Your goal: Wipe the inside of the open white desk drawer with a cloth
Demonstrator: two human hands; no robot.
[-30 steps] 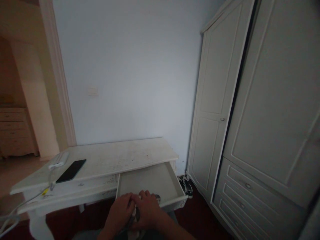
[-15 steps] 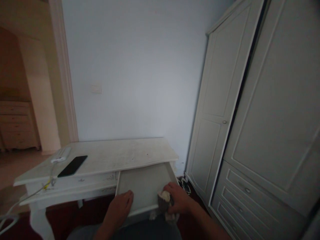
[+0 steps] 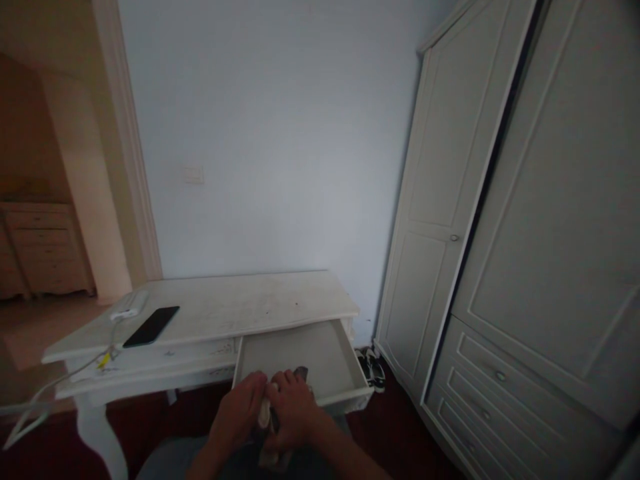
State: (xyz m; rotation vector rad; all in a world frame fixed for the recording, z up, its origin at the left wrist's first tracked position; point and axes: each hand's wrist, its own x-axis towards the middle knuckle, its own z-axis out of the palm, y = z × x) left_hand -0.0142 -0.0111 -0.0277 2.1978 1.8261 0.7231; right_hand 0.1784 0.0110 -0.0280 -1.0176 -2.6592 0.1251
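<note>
My right hand (image 3: pixel 295 408) is closed around a crumpled grey and beige cloth (image 3: pixel 264 415). Parts of the cloth stick out above the fingers and hang below them. Pressed up against it from the left is my left hand (image 3: pixel 243 408), its fingers bent and closed on the cloth's edge. Both hands are together over the front edge of a pulled-out drawer (image 3: pixel 327 363), which belongs to the white desk (image 3: pixel 240 300). The drawer's inside shows a bare pale bottom; its near left part is hidden behind my hands.
On the desk's left lie a black phone (image 3: pixel 151 327) and a white power strip (image 3: pixel 129 307) with a cable running off the edge. Black-and-white shoes (image 3: pixel 373 370) stand on the dark red floor beside the drawer. A white wardrobe (image 3: pixel 425 267) rises on the right.
My right hand has carried the cloth from the drawer's right front leftward to my left hand. The left hand has closed in on the cloth. The drawer stays pulled out.
</note>
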